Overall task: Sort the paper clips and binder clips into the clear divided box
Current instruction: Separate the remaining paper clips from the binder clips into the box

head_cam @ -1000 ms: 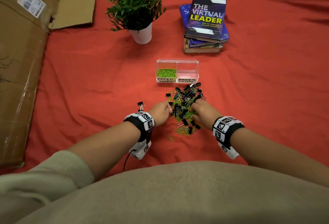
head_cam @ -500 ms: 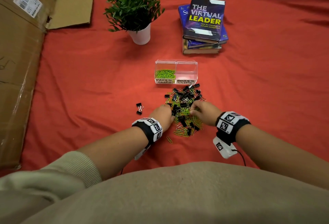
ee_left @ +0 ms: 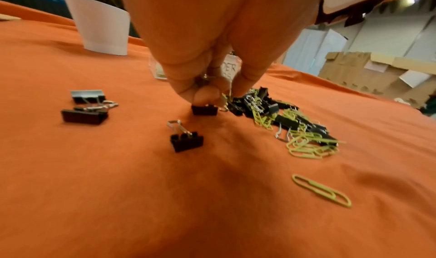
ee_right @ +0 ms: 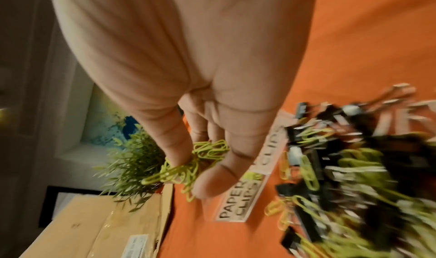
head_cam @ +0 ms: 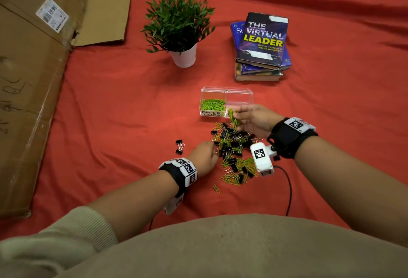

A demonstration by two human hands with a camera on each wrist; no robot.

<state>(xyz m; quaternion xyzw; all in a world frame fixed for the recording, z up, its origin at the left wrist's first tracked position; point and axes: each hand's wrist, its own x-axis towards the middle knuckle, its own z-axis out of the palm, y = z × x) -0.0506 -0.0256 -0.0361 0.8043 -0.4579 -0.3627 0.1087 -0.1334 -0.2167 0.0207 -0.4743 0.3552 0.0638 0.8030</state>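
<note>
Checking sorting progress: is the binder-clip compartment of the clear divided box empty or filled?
Empty as far as shows: the right compartment of the clear divided box looks bare, while green paper clips fill the left one. The right hand hides its front.

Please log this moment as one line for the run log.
right hand: holds green paper clips near clear divided box | left hand: pinches black binder clip

Head view looks down; wrist views sit close, sharing the clip pile [head_cam: 235, 151].
</note>
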